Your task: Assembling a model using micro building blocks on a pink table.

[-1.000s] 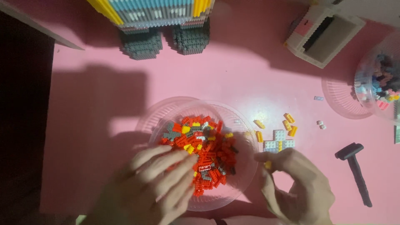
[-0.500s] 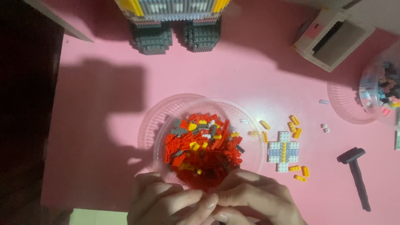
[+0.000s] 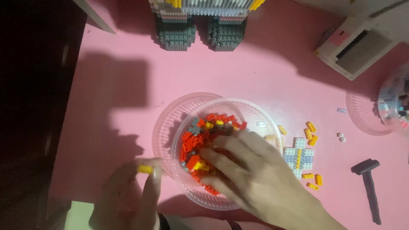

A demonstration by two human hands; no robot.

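Note:
A clear plastic bowl (image 3: 255, 115) sits on the pink table (image 3: 264, 76), filled with small red, orange, yellow and grey bricks (image 3: 196, 136). My right hand (image 3: 255, 174) reaches into the bowl from the lower right, fingers spread over the bricks. My left hand (image 3: 132, 191) is at the bowl's lower left, pinching a small yellow brick (image 3: 145, 169) between its fingertips. A small flat assembly of pale blue and grey bricks with a yellow strip (image 3: 298, 155) lies just right of the bowl, with loose yellow bricks (image 3: 312, 127) around it.
A large brick model with grey feet (image 3: 196, 36) stands at the far edge. A white box (image 3: 358, 47) lies at the top right, a second clear bowl of mixed bricks (image 3: 394, 102) at the right edge. A dark brick-separator tool (image 3: 370, 187) lies at the lower right.
My hands were together at the bowl's near rim. The right hand has moved into the bowl over the bricks; the left has drawn off to the left holding a yellow brick.

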